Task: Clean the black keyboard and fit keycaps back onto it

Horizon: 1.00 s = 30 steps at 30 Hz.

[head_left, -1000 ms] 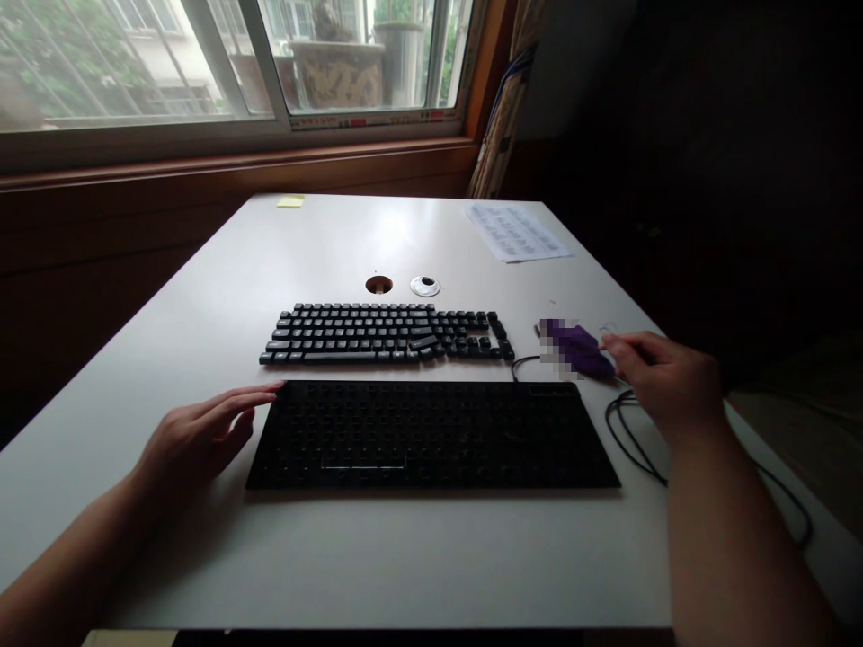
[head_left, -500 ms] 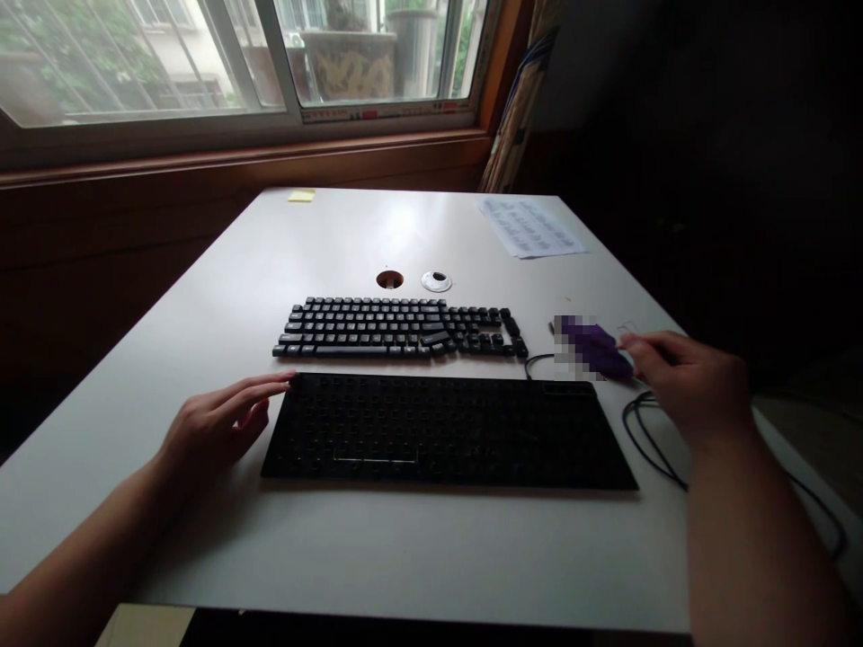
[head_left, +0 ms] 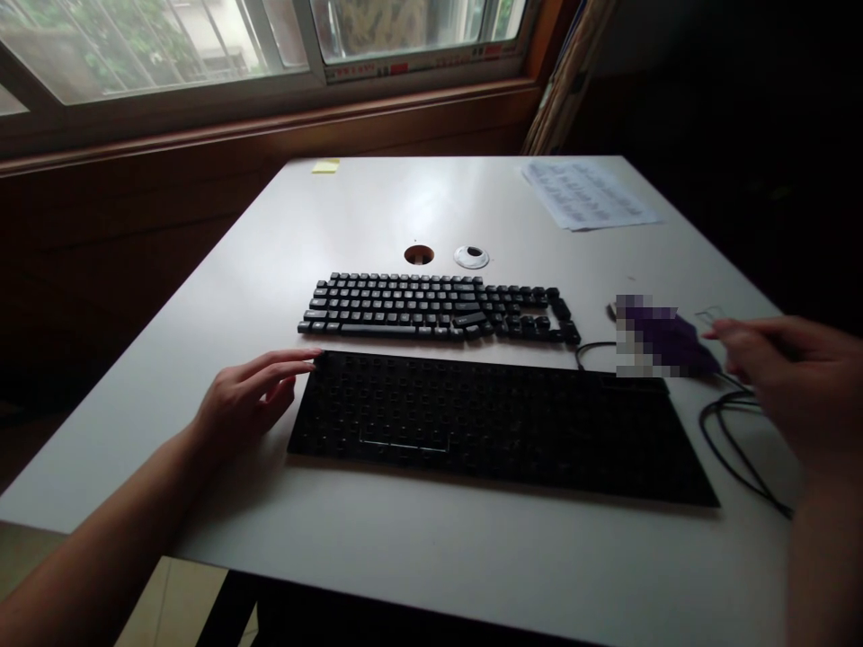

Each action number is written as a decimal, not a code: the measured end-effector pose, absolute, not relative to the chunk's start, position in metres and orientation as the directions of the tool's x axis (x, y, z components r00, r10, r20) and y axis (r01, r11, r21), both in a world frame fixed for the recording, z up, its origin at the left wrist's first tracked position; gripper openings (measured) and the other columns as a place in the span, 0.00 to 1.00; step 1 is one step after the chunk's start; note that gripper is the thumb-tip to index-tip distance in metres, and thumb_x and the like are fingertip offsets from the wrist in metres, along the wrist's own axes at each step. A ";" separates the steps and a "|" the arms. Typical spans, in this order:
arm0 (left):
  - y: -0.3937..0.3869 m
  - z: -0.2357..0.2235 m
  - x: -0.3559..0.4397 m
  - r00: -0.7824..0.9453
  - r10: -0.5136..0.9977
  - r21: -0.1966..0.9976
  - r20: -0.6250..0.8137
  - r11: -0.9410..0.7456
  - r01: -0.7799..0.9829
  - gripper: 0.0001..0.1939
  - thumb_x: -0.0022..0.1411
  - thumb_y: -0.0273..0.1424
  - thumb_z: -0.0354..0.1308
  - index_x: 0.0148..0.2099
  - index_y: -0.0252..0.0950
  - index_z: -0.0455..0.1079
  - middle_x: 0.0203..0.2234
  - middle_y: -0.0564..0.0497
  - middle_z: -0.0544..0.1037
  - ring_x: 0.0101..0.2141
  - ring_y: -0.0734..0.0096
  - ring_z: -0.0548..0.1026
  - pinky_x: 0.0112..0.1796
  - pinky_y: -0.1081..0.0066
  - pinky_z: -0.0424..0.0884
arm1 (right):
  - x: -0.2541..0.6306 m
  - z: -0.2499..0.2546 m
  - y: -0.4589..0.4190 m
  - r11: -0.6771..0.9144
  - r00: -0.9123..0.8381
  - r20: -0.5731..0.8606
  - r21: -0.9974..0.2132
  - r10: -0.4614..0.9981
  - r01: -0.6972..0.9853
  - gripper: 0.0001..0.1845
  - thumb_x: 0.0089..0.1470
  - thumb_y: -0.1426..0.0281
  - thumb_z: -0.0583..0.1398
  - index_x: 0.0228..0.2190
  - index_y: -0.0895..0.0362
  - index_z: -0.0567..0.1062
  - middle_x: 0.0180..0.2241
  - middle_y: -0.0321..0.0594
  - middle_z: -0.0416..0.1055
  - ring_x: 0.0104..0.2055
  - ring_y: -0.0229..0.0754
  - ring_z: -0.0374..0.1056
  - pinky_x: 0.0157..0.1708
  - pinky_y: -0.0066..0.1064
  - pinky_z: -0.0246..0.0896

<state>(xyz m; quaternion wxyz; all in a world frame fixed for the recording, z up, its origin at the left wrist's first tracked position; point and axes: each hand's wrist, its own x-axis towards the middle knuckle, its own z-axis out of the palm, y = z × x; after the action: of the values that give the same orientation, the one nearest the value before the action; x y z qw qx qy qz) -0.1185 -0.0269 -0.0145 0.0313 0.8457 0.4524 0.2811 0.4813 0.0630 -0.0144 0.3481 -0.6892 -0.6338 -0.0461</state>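
Note:
My left hand (head_left: pixel 253 391) rests on the white table with fingers stretched out, fingertips at the upper left corner of a black keyboard base (head_left: pixel 485 422). The base lies flat, its keycaps off and a thin wire bar showing near its front. Behind it, loose black keycaps (head_left: pixel 404 305) are laid out in keyboard order. On the right, my right hand (head_left: pixel 775 368) is closed in a pinch on a wire keycap puller (head_left: pixel 709 314), whose thin loops stick out past the fingers. Beside that hand lies a purple packet (head_left: pixel 664 337), partly blurred out.
A black cable (head_left: pixel 718 440) coils at the right of the base. Farther back are a cable hole (head_left: pixel 419 255), a round silvery cover (head_left: pixel 471 257), printed sheets (head_left: pixel 590 193) and a yellow sticky note (head_left: pixel 325 166). A window stands beyond the table (head_left: pixel 222 270).
The view has swung left and down, so everything sits farther right and higher. My left hand stays at the base's corner; my right hand still pinches the wire puller near the purple packet.

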 end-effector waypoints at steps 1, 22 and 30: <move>-0.027 -0.015 -0.119 0.437 0.780 0.305 0.448 -0.593 0.745 0.18 0.66 0.19 0.56 0.54 0.39 0.74 0.54 0.45 0.80 0.42 0.70 0.82 0.41 0.72 0.80 | 0.480 -0.013 0.063 0.036 0.201 0.500 -0.425 0.842 0.905 0.12 0.58 0.57 0.63 0.39 0.47 0.83 0.28 0.37 0.76 0.31 0.48 0.74 0.32 0.39 0.63; -0.026 -0.015 -0.118 0.445 0.786 0.304 0.429 -0.590 0.748 0.18 0.66 0.21 0.55 0.56 0.40 0.73 0.54 0.45 0.80 0.47 0.65 0.82 0.45 0.68 0.80 | 0.473 -0.006 0.065 0.006 0.247 0.469 -0.474 0.848 0.880 0.17 0.53 0.56 0.63 0.37 0.53 0.84 0.24 0.36 0.75 0.30 0.46 0.74 0.33 0.35 0.62; -0.027 -0.012 -0.115 0.455 0.783 0.276 0.424 -0.590 0.759 0.17 0.67 0.21 0.54 0.54 0.39 0.73 0.55 0.45 0.80 0.48 0.64 0.82 0.48 0.66 0.80 | 0.474 -0.005 0.067 0.030 0.215 0.487 -0.448 0.847 0.894 0.17 0.54 0.54 0.62 0.34 0.53 0.83 0.23 0.36 0.74 0.28 0.44 0.72 0.32 0.35 0.61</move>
<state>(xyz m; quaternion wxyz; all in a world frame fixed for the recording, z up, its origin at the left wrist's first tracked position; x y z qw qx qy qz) -0.1148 -0.0270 -0.0122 0.0233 0.8527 0.4520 0.2609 0.4744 0.0668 -0.0050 0.3520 -0.6955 -0.6254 -0.0334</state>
